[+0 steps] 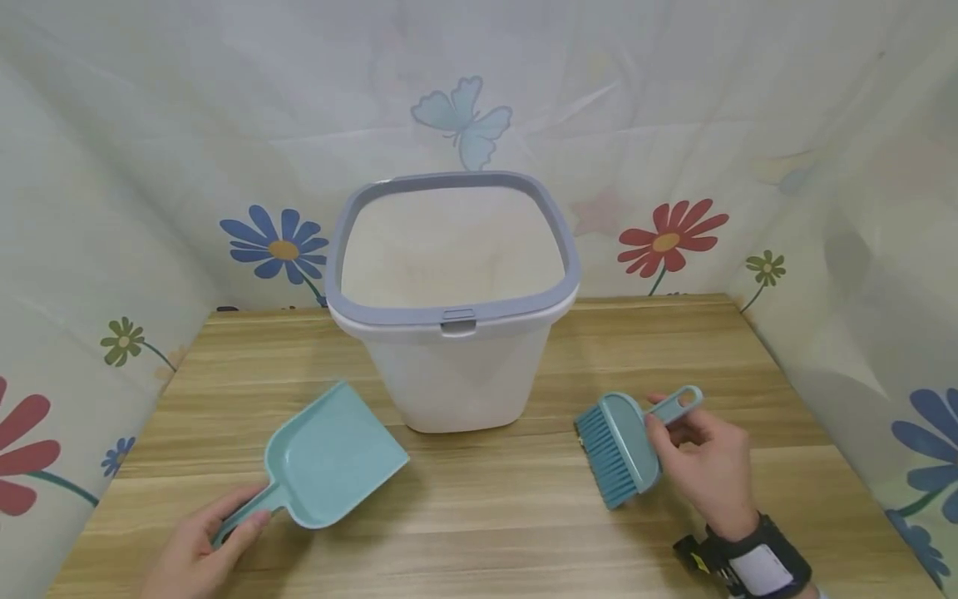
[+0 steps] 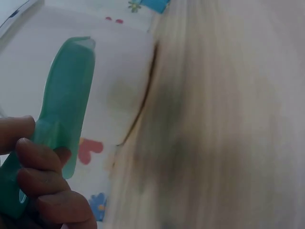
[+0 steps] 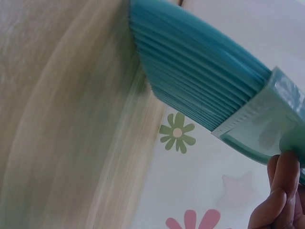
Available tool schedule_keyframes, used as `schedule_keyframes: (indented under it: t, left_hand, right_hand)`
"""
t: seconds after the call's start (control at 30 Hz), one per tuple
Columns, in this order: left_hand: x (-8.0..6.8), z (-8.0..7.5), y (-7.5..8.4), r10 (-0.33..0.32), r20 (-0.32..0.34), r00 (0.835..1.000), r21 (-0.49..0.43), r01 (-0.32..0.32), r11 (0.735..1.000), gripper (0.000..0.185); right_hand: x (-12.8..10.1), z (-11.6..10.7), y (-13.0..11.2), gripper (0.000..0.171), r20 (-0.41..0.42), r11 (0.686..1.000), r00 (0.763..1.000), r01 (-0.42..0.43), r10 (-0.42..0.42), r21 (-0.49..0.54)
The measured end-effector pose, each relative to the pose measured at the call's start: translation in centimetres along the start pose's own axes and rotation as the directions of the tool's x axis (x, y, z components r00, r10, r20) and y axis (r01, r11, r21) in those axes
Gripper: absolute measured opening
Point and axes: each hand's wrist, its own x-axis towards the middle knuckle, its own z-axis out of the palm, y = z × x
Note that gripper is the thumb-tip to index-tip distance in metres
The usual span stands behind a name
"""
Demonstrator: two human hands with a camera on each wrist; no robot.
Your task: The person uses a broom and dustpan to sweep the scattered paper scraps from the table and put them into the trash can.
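My left hand point(image 1: 205, 545) grips the handle of a light teal dustpan point(image 1: 337, 457), whose flat edge points toward the bin at the upper right. In the left wrist view the fingers point(image 2: 45, 183) curl round the handle, and the dustpan point(image 2: 71, 90) shows nearly edge-on. At the right, my right hand point(image 1: 707, 466) holds a small teal hand brush point(image 1: 621, 449) by its handle near the head, bristles toward the left. The looped handle end sticks out past the fingers. In the right wrist view the bristles point(image 3: 195, 62) appear close over the wooden surface.
A white bin point(image 1: 467, 374) with a grey-blue rim stands at the back middle of the wooden table point(image 1: 479, 532), its top open. Flower-printed sheeting point(image 1: 674, 100) rises behind and along both sides. A black band point(image 1: 759, 557) with a pale panel is on the right wrist.
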Motion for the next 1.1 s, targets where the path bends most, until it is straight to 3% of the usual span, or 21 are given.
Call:
schedule_keyframes:
  t: [0.1,0.17,0.27,0.37,0.47,0.6,0.7,0.8,0.93,1.1]
  left_hand:
    - [-0.2,1.1,0.0,-0.022,0.076,0.997,-0.022,0.023,0.999,0.032]
    - [-0.2,1.7,0.2,-0.049,0.164,0.985,-0.058,0.059,0.997,0.034]
    - [0.0,2.4,0.7,-0.066,0.314,0.947,-0.115,0.107,0.988,0.041]
    - [0.4,3.3,1.0,0.003,0.412,0.911,-0.180,0.079,0.980,0.042]
    - [0.7,4.5,1.5,0.077,0.428,0.900,-0.196,0.009,0.981,0.038]
    - [1.2,6.0,2.4,0.119,0.460,0.880,-0.237,-0.007,0.972,0.035]
    - [1.5,6.9,3.2,0.119,0.505,0.855,-0.260,0.019,0.965,0.036]
    - [1.8,7.6,3.8,0.121,0.526,0.842,-0.242,0.012,0.970,0.037]
    - [2.1,8.4,4.4,0.137,0.539,0.831,-0.215,-0.021,0.976,0.039]
    - [2.3,9.0,4.6,0.244,0.549,0.799,-0.274,-0.103,0.956,0.037]
  right_hand:
    - [-0.2,0.2,-0.2,0.023,-0.011,0.998,0.998,0.067,-0.067,-0.001]
    - [-0.3,0.4,-0.5,0.023,-0.029,0.989,0.989,0.146,-0.146,-0.005]
    - [-0.5,1.1,-1.6,0.021,-0.050,0.962,0.961,0.273,-0.272,-0.005]
    - [-0.9,2.1,-3.4,0.020,-0.040,0.912,0.911,0.410,-0.410,-0.018]
    - [-1.6,3.3,-5.9,0.030,-0.001,0.845,0.846,0.532,-0.533,-0.062]
    - [-2.6,5.3,-9.2,0.036,0.078,0.733,0.738,0.675,-0.670,-0.091]
    - [-3.3,7.0,-11.2,0.028,0.176,0.664,0.664,0.745,-0.727,-0.068]
    - [-4.1,8.6,-12.6,0.024,0.266,0.603,0.599,0.794,-0.756,-0.073]
    - [-5.2,10.4,-13.9,0.033,0.352,0.559,0.550,0.825,-0.758,-0.086]
    - [-6.4,12.3,-15.1,0.014,0.403,0.527,0.506,0.847,-0.762,-0.067]
